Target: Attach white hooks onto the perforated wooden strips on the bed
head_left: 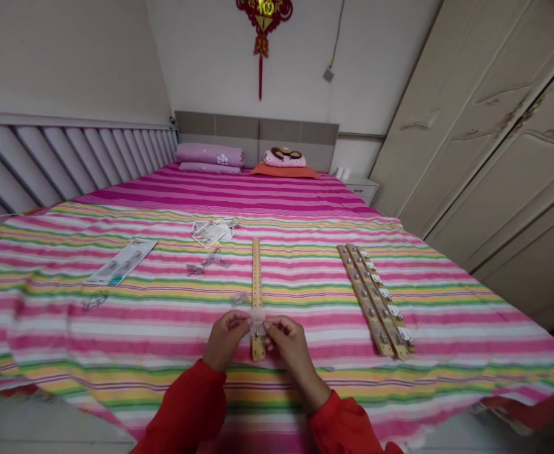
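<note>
A narrow wooden strip with a row of holes (256, 277) lies lengthwise on the striped bed cover (163, 328) in front of me. My left hand (225, 339) and my right hand (287, 340) meet over its near end, fingers pinched on a small clear plastic piece (258, 318) held just above the strip. Both sleeves are red. What exactly the clear piece is stays too small to tell.
To the right lie two more wooden strips (375, 299) fitted with several metal and white parts. Clear packets (213, 232), a small loose clear bag (205, 263) and a long card package (121, 261) lie to the left. Pillows (209, 156) sit at the headboard; a wardrobe (503, 157) stands right.
</note>
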{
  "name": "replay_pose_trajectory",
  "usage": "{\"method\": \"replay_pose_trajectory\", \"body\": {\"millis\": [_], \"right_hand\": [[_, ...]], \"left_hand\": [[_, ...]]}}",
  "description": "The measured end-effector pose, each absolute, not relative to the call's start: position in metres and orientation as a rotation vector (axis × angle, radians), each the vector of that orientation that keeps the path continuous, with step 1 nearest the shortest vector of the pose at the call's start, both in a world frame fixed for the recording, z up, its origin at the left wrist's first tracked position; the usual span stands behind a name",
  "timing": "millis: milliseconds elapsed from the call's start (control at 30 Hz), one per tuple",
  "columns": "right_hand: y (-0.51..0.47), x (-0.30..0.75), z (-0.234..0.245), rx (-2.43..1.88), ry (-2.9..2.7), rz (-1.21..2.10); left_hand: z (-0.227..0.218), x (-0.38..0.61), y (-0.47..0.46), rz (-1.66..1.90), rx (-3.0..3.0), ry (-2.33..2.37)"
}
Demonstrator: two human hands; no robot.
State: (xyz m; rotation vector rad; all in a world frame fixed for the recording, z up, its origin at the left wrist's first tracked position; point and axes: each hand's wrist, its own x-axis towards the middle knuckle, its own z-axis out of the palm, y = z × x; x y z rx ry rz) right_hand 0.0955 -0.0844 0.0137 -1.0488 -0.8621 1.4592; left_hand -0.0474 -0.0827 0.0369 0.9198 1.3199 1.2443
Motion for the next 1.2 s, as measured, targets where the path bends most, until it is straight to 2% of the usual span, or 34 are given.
{"method": "replay_pose_trajectory", "body": {"millis": [467, 1200], "right_hand": [[-0.082, 0.094, -0.018, -1.160, -0.874, 1.403], [-0.079, 0.091, -0.029, -1.181, -0.894, 1.392]], "left_hand": [[-0.015, -0.044, -0.077, 1.217, 0.968, 1.382], [-0.020, -0.044, -0.076, 1.201, 0.974, 1.408]]}}
